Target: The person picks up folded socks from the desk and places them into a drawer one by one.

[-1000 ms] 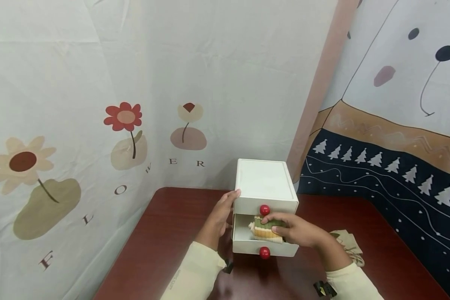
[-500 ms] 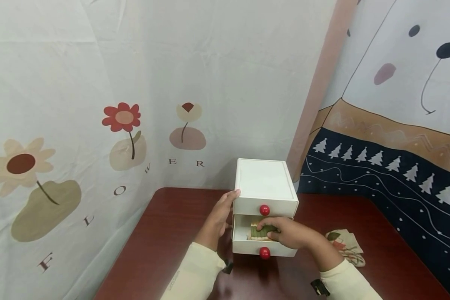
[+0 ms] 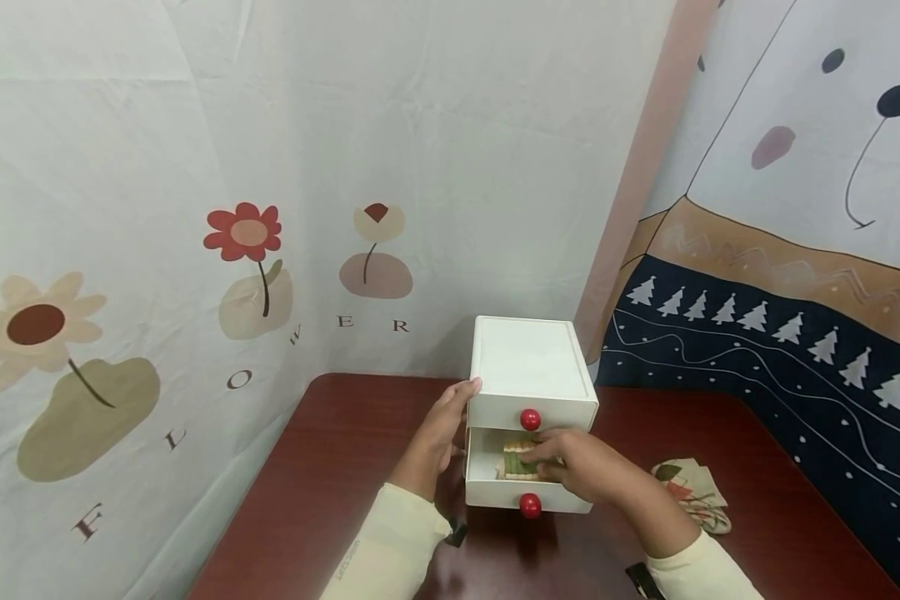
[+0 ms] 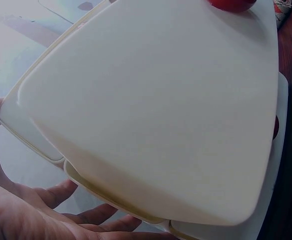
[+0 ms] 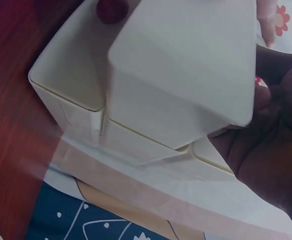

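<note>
A small white drawer cabinet [image 3: 532, 358] with red knobs stands on the table. Its pulled-out drawer [image 3: 495, 493], below the top one, holds a folded striped cloth [image 3: 521, 461] in green and cream. My right hand [image 3: 588, 467] reaches into this drawer, its extended fingers touching the cloth and partly covering it. My left hand [image 3: 442, 425] rests along the cabinet's left side, thumb at the top edge. The left wrist view shows the left fingers [image 4: 98, 214] stretched beside the cabinet wall. The drawer front [image 5: 185, 60] hides the cloth in the right wrist view.
A crumpled patterned cloth [image 3: 693, 496] lies on the red-brown table [image 3: 330, 467], right of the cabinet. Behind the table hang a white flower-printed curtain [image 3: 450, 167] and a dark tree-patterned one [image 3: 757, 392]. Another drawer front [image 5: 71, 70] shows beneath the pulled-out drawer.
The right hand has lowered the striped cloth into the drawer, where it now lies deeper and flatter. The right fingers have since shifted and loosened on it. The left hand stays put.
</note>
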The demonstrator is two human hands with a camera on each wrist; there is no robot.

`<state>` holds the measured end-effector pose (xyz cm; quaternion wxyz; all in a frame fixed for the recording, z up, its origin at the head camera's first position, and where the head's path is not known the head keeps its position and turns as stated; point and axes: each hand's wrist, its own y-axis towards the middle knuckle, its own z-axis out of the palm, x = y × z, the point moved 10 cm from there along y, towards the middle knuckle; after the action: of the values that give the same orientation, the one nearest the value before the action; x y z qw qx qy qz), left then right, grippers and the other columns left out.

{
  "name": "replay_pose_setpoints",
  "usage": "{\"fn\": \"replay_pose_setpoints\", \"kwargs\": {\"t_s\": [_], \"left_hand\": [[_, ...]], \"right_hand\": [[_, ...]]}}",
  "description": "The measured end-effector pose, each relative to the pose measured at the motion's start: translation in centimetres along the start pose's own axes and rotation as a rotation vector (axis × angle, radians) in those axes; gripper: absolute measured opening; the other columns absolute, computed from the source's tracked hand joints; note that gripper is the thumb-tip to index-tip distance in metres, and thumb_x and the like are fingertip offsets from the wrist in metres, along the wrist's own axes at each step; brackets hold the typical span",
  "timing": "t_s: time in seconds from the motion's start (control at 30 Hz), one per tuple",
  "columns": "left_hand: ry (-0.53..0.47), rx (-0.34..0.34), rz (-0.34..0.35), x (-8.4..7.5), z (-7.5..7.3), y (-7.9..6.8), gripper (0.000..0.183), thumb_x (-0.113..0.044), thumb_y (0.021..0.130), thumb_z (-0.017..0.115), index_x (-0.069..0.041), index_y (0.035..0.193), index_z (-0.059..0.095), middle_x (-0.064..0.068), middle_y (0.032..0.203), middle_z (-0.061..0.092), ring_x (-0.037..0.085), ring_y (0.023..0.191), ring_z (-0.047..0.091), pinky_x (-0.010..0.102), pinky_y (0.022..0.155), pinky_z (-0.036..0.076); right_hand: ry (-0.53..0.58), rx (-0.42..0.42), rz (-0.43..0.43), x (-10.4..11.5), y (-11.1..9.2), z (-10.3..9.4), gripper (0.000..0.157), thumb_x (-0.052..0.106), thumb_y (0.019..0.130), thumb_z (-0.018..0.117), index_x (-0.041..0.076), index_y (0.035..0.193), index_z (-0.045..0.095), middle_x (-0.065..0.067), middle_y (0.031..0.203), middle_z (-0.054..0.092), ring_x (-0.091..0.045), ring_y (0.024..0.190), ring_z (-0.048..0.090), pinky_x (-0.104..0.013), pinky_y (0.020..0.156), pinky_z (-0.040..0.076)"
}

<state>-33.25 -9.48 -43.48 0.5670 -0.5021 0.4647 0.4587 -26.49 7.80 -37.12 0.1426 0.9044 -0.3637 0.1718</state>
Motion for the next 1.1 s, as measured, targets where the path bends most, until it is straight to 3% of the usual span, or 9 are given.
{"fn": "replay_pose_setpoints", "kwargs": {"t_s": [0.17, 0.33, 0.47, 0.6, 0.77, 0.9, 1.1], "left_hand": [[-0.005, 0.004, 0.002, 0.0, 0.1, 0.0, 0.081, -0.067, 0.101, 0.063, -0.017, 0.162, 0.045, 0.022, 0.167, 0.046, 0.051, 0.158, 0.038, 0.087, 0.104, 0.041], [-0.007, 0.003, 0.006, -0.1, 0.0, -0.1, 0.081, -0.066, 0.101, 0.063, -0.017, 0.162, 0.045, 0.021, 0.166, 0.047, 0.051, 0.157, 0.040, 0.088, 0.104, 0.041], [-0.004, 0.000, 0.005, -0.2, 0.0, -0.1, 0.082, -0.067, 0.100, 0.063, -0.017, 0.162, 0.045, 0.022, 0.166, 0.047, 0.051, 0.157, 0.041, 0.088, 0.104, 0.040], [-0.002, -0.005, -0.003, 0.0, 0.0, 0.0, 0.082, -0.068, 0.100, 0.064, -0.018, 0.162, 0.046, 0.022, 0.165, 0.047, 0.049, 0.155, 0.042, 0.089, 0.104, 0.040], [-0.007, -0.012, -0.006, 0.1, -0.1, 0.0, 0.082, -0.067, 0.099, 0.064, -0.018, 0.162, 0.047, 0.022, 0.165, 0.048, 0.049, 0.155, 0.042, 0.089, 0.105, 0.039], [-0.006, -0.013, -0.005, 0.1, -0.1, 0.1, 0.081, -0.067, 0.100, 0.064, -0.017, 0.161, 0.047, 0.022, 0.165, 0.048, 0.049, 0.155, 0.043, 0.088, 0.105, 0.040], [-0.009, -0.007, -0.006, 0.1, 0.0, 0.0, 0.082, -0.067, 0.100, 0.064, -0.017, 0.162, 0.046, 0.023, 0.166, 0.048, 0.049, 0.155, 0.042, 0.089, 0.106, 0.037]], "right_hand": [[0.006, -0.051, -0.009, 0.6, -0.9, -1.1, 0.024, 0.001, 0.096, 0.077, 0.016, 0.113, 0.087, -0.008, 0.126, 0.080, -0.027, 0.115, 0.075, -0.047, 0.099, 0.063], [-0.006, -0.175, -0.043, 1.8, -1.9, -2.1, 0.022, -0.002, 0.095, 0.078, 0.014, 0.109, 0.085, -0.004, 0.120, 0.080, -0.022, 0.109, 0.075, -0.043, 0.095, 0.065], [-0.032, -0.381, -0.071, 3.0, -3.1, -2.4, 0.021, -0.003, 0.092, 0.082, 0.014, 0.104, 0.083, 0.004, 0.111, 0.077, -0.010, 0.097, 0.069, -0.030, 0.084, 0.064], [-0.056, -0.617, -0.100, 4.2, -4.4, -2.5, 0.024, -0.007, 0.087, 0.084, 0.012, 0.101, 0.082, 0.006, 0.107, 0.073, -0.001, 0.084, 0.060, -0.014, 0.069, 0.051], [-0.062, -0.789, -0.038, 4.4, -5.4, -2.2, 0.027, -0.008, 0.085, 0.084, 0.008, 0.105, 0.079, 0.004, 0.092, 0.070, 0.003, 0.068, 0.049, -0.010, 0.059, 0.041], [-0.086, -0.863, 0.060, 4.1, -6.1, -1.6, 0.025, -0.003, 0.084, 0.088, 0.008, 0.100, 0.072, 0.010, 0.074, 0.063, 0.008, 0.061, 0.043, -0.012, 0.053, 0.039], [-0.221, -0.883, 0.134, 4.0, -6.7, -0.5, 0.039, 0.015, 0.081, 0.094, 0.023, 0.077, 0.056, 0.019, 0.059, 0.046, 0.012, 0.056, 0.029, -0.015, 0.049, 0.028]]}}
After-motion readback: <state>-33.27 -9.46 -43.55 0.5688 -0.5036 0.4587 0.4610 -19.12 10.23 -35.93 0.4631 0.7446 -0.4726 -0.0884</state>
